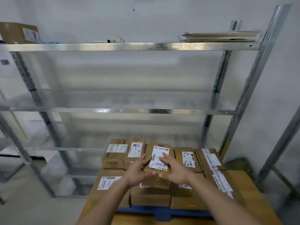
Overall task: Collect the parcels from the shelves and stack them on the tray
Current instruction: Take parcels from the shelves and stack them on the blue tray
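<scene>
**Flat, cool light; soft focus up high**

Even, dim-white lighting with faint shadows. Glare streaks the metal shelf rails [129, 46]. The middle shelves look smeared and blurred; parcel labels [159, 158] stay legible. Wide-angle distortion bends the uprights [253, 78] at the edges.

You face a pale grey-white wall [162, 18] behind a galvanised steel shelving rack [129, 46] with perforated uprights; its shiny shelves reflect soft, even light. A second metal frame [279, 153] stands at your right. Below you sits a light wooden desk [253, 189], and a pale floor [24, 208] shows at lower left.
</scene>
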